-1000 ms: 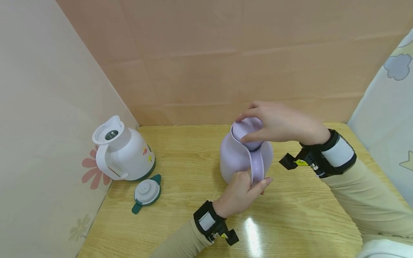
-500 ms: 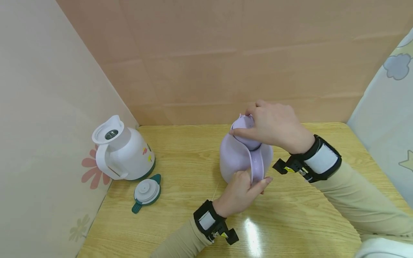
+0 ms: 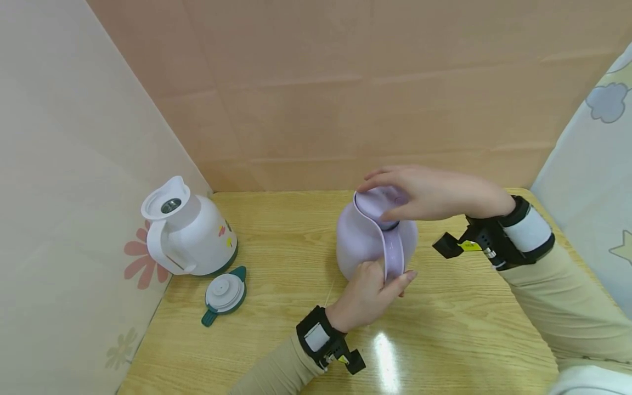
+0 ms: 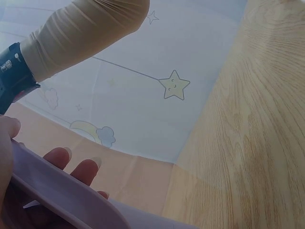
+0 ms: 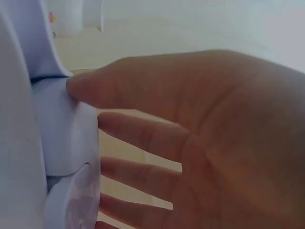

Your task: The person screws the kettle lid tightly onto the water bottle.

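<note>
In the head view the right hand [image 3: 434,193] lies over the lid [image 3: 377,200] of the lilac jug [image 3: 362,241], hiding the far part of that lid and the spout. The left hand [image 3: 367,296] covers the lower end of the jug's handle [image 3: 393,258]. In the left wrist view only a strip of the handle [image 4: 57,183] shows, cut off at the left and bottom edges. In the right wrist view the hand [image 5: 190,143] is close and blurred, and the jug [image 5: 19,119] runs off the left edge.
</note>
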